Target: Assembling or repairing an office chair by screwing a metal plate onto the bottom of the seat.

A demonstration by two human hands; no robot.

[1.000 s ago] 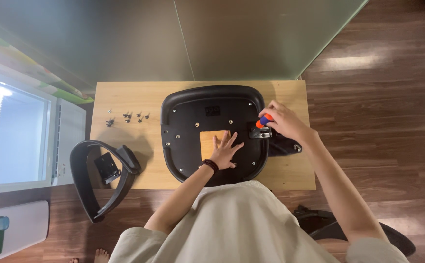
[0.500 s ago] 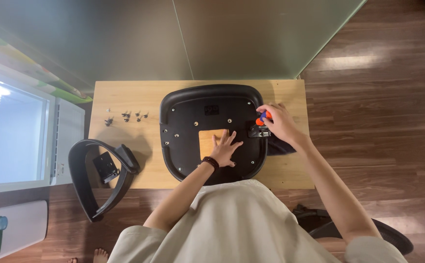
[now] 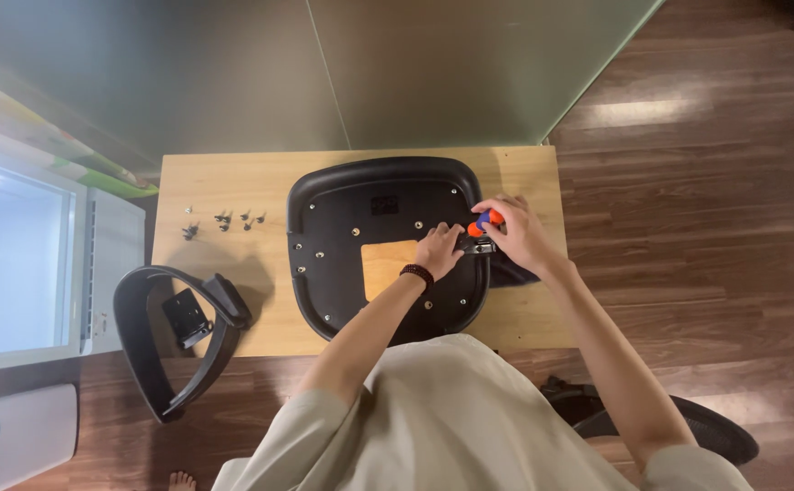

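Observation:
A black chair seat (image 3: 361, 227) lies upside down on the wooden table (image 3: 233, 182), with a tan wooden panel (image 3: 384, 268) set in its middle. At the seat's right edge my right hand (image 3: 517, 236) grips a screwdriver (image 3: 484, 221) with an orange and blue handle, its tip pointing down at the seat's rim. My left hand (image 3: 440, 248), with a dark bead bracelet on its wrist, rests on the seat beside the panel. Its fingers are bunched against the tool's tip. Whether they pinch anything is hidden.
Several small dark screws (image 3: 224, 219) lie on the table left of the seat. A black armrest loop (image 3: 174, 338) hangs over the table's front left corner. A black part (image 3: 515, 271) sits under my right hand. A dark chair base (image 3: 715, 436) stands on the floor at the right.
My left hand has slid right, off the tan panel, to meet the screwdriver tip. My right hand with the tool has shifted slightly left and down.

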